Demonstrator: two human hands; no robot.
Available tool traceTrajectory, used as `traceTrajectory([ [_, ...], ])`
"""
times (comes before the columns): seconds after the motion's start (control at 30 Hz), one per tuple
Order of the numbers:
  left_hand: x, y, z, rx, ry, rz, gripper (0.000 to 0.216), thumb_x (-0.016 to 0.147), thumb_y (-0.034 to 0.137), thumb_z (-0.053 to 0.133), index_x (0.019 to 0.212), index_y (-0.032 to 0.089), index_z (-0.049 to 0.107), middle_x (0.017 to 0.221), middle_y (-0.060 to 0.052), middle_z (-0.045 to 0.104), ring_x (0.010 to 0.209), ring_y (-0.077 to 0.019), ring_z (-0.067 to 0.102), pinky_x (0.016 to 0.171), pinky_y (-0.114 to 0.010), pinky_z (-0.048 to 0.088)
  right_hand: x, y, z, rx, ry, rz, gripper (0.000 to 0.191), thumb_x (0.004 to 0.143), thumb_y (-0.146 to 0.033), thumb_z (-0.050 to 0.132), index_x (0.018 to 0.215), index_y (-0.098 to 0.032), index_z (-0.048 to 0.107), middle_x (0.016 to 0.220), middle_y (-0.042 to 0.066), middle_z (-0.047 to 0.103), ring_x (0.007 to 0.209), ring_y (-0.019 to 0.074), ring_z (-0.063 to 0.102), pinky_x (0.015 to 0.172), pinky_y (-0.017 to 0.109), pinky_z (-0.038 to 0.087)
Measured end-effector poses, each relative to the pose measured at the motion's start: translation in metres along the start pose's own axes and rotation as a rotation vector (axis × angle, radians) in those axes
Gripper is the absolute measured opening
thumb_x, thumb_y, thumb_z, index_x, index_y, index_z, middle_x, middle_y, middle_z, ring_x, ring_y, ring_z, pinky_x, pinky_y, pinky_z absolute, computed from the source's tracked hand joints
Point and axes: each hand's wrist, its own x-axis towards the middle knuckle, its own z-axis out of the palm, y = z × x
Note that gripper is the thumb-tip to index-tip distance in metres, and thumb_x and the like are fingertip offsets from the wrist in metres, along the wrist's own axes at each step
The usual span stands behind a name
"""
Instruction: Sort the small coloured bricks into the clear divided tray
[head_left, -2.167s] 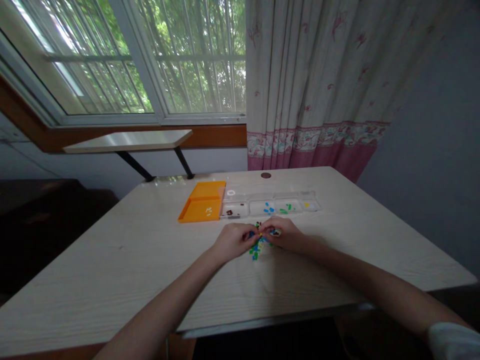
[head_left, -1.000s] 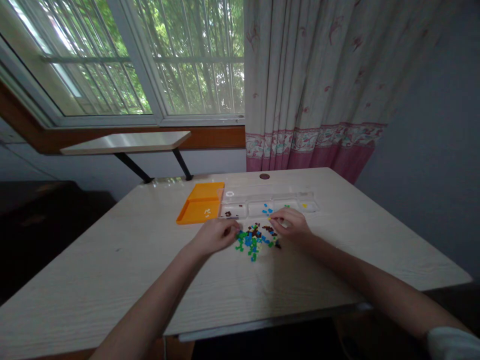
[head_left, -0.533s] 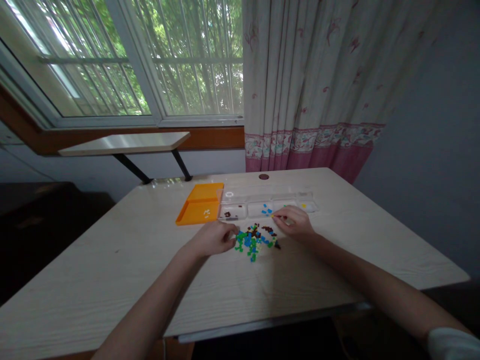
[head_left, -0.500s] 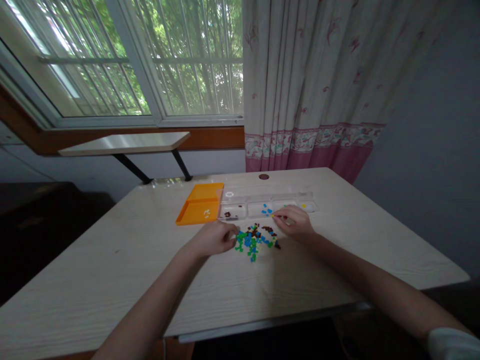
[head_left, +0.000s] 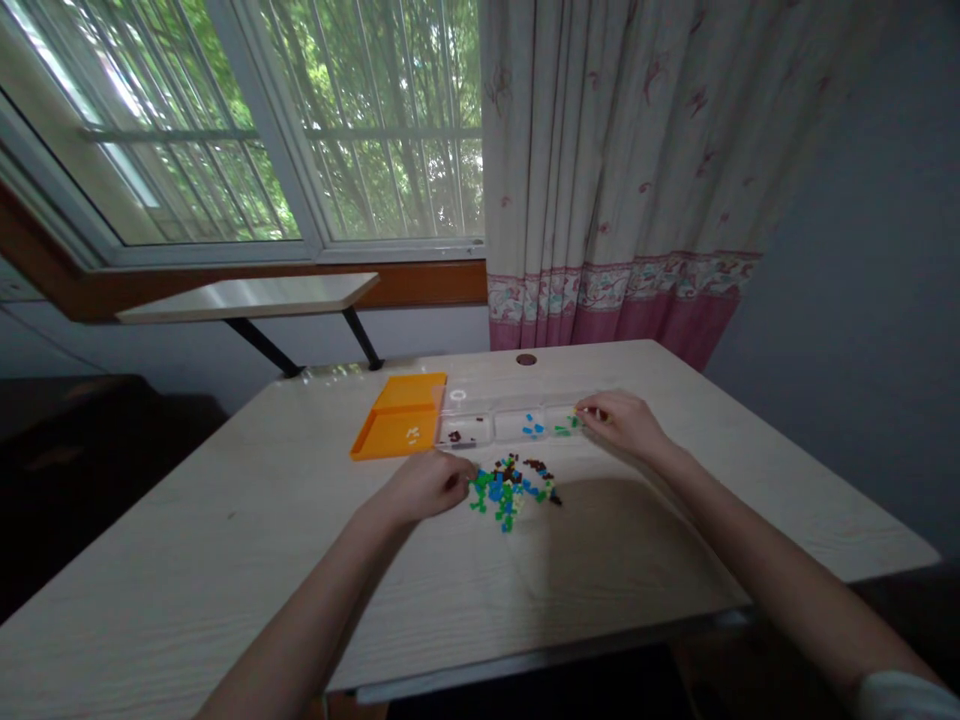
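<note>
A heap of small plastic building bricks (head_left: 501, 488) in green, blue, brown and pale yellow lies on the table. At the heap's left edge rests my left hand (head_left: 431, 485), fingers curled and tips pressed together by the green bricks; what they hold, if anything, is hidden. My right hand (head_left: 621, 420) pinches a small yellow brick (head_left: 577, 411) over the right part of a clear compartment tray (head_left: 495, 425). Inside that tray, brown bricks (head_left: 454, 437), blue bricks (head_left: 532, 426) and green bricks (head_left: 564, 428) lie in separate compartments. My right hand covers the rightmost compartment.
An open orange case (head_left: 364, 435) with a few white pieces (head_left: 412, 434) stands left of the clear tray. Behind it, a small raised shelf (head_left: 255, 293) is fixed at the table's back edge. The curtain (head_left: 585, 200) hangs behind the table (head_left: 300, 530).
My right hand has moved right along the tray with the yellow brick, from by the blue compartment to beyond the green bricks. My left hand stays at the heap's edge.
</note>
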Motion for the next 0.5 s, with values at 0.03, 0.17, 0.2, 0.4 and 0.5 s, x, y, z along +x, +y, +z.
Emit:
traceTrajectory([
  [0.03, 0.0, 0.001, -0.001, 0.001, -0.002, -0.004, 0.02, 0.071, 0.017, 0.044, 0.08, 0.021, 0.062, 0.066, 0.001, 0.063, 0.06, -0.0121, 0.057, 0.055, -0.019, 0.036, -0.001, 0.012, -0.004, -0.017, -0.061, 0.049, 0.016, 0.082, -0.027, 0.05, 0.084, -0.02, 0.065, 0.076, 0.002, 0.067, 0.062, 0.0129, 0.057, 0.062, 0.024, 0.039],
  [0.17, -0.001, 0.003, -0.002, 0.003, 0.009, -0.039, 0.024, 0.069, 0.019, 0.046, 0.088, 0.021, 0.061, 0.064, 0.001, 0.062, 0.057, -0.0127, 0.056, 0.053, -0.02, 0.035, -0.007, 0.051, -0.014, -0.092, -0.242, 0.245, 0.016, 0.078, -0.028, 0.052, 0.082, -0.022, 0.066, 0.074, 0.001, 0.067, 0.061, 0.0132, 0.057, 0.053, 0.021, 0.034],
  [0.2, -0.001, 0.002, -0.002, 0.006, 0.011, -0.045, 0.024, 0.069, 0.02, 0.046, 0.088, 0.021, 0.061, 0.064, 0.001, 0.062, 0.057, -0.0128, 0.056, 0.053, -0.02, 0.035, -0.009, 0.057, -0.015, -0.114, -0.269, 0.294, 0.016, 0.077, -0.029, 0.053, 0.081, -0.022, 0.067, 0.074, 0.001, 0.067, 0.061, 0.0135, 0.057, 0.052, 0.021, 0.033],
  [0.4, 0.0, 0.0, 0.0, 0.004, -0.003, -0.055, 0.017, 0.07, 0.022, 0.046, 0.08, 0.02, 0.06, 0.061, 0.001, 0.061, 0.054, -0.0121, 0.055, 0.052, -0.019, 0.034, -0.015, 0.069, -0.019, -0.196, -0.315, 0.427, 0.019, 0.076, -0.03, 0.052, 0.081, -0.022, 0.069, 0.077, 0.004, 0.068, 0.063, 0.0154, 0.058, 0.052, 0.022, 0.033],
  [0.5, 0.001, 0.0, 0.001, 0.015, 0.005, -0.06, 0.016, 0.071, 0.022, 0.046, 0.078, 0.02, 0.06, 0.061, 0.001, 0.061, 0.055, -0.0119, 0.055, 0.052, -0.019, 0.034, -0.013, 0.065, -0.019, -0.183, -0.24, 0.44, 0.021, 0.077, -0.031, 0.05, 0.08, -0.022, 0.069, 0.076, 0.005, 0.068, 0.065, 0.0168, 0.059, 0.054, 0.023, 0.035],
])
